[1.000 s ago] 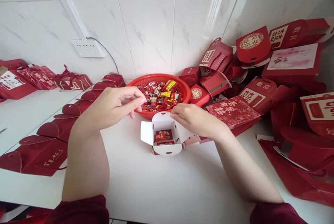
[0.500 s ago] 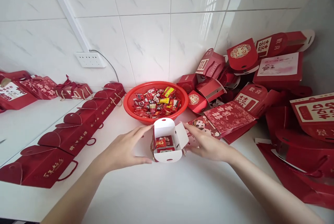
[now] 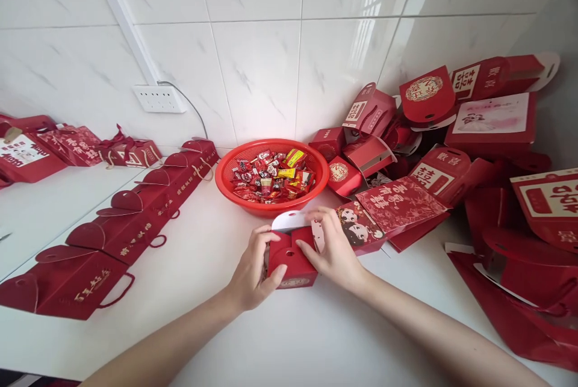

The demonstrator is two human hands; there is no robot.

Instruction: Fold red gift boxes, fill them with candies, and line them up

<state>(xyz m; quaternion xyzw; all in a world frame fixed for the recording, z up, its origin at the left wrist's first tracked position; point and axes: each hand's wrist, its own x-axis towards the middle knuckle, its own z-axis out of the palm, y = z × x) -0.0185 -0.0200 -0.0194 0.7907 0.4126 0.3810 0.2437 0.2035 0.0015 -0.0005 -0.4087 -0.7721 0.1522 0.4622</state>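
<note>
A small red gift box (image 3: 295,272) sits on the white table in front of me. Its front flap, which has a hole, lies folded over the top, while the white-lined back flap stands up behind it. My left hand (image 3: 257,269) grips the box's left side, thumb along the front edge. On the other side, my right hand (image 3: 336,248) holds the box with the thumb on the front flap and the fingers at the back flap. Folded flaps hide the contents. Just behind the box is a red plastic basket (image 3: 221,185) of wrapped candies (image 3: 266,179).
A row of closed red boxes (image 3: 144,212) with cord handles runs along the left. Red boxes and bags (image 3: 492,128) are heaped at the right, a flowered red box (image 3: 401,203) nearest my right hand. Behind stands a tiled wall with a power socket (image 3: 159,99).
Both hands have closed in on the box. Its front flap, which hung outward before, is now folded over the top, covering the candies inside.
</note>
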